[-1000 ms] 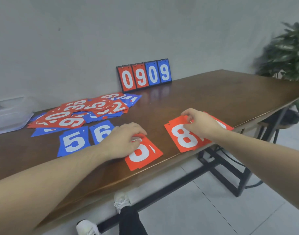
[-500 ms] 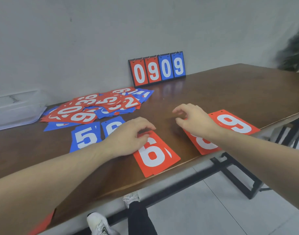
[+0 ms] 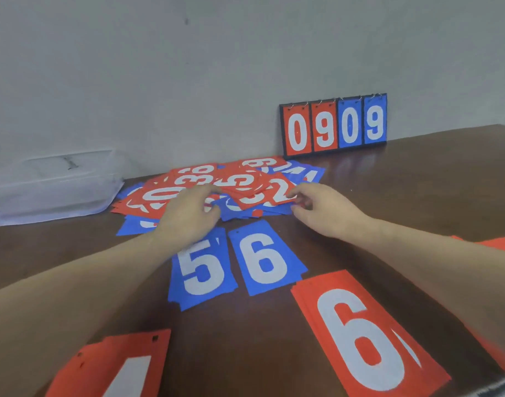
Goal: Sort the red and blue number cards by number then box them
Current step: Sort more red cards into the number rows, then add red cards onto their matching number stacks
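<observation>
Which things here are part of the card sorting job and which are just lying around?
Job:
card pile
blue 5
blue 6
red 6
red card at the near edge
clear box
left hand and right hand, both at the pile

Lying about:
scoreboard reading 0909

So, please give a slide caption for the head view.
Both hands reach into the mixed card pile.
</observation>
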